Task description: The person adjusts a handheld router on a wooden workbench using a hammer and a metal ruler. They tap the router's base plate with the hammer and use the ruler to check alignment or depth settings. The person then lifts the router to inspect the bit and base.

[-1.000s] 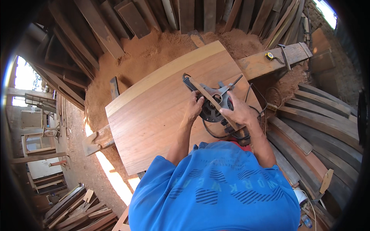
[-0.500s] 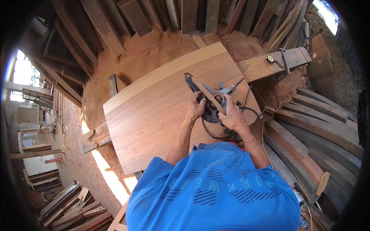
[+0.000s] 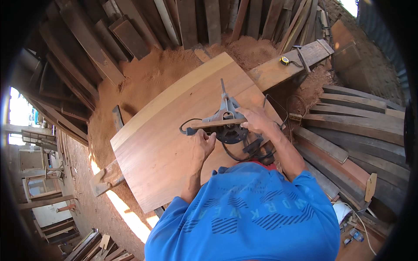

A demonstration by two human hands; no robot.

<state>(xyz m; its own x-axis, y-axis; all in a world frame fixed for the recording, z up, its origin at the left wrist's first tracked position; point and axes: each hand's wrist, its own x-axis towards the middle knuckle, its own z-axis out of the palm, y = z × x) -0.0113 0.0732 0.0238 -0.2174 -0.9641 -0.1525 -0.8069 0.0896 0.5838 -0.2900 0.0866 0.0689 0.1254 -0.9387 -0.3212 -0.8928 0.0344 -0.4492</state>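
A wood router with a dark round base and grey metal parts rests on a broad wooden panel. A narrow wooden strip lies across it, and a thin metal rod juts toward the far side. My right hand grips the router by the strip's right end. Just below the strip's left end, the fingers of my left hand are curled in a pinch; what sits between them is too small to make out. The lower part of the router is partly hidden beside my shirt.
The panel lies over a heavy beam bearing a yellow tape measure and a metal clamp. Reddish sawdust covers the ground. Boards are stacked at right, and others lean along the back. A black cord loops near the router.
The router has turned, so the strip now lies nearly level across it and the rod points away from me. My left hand has moved down and left, to the strip's left end.
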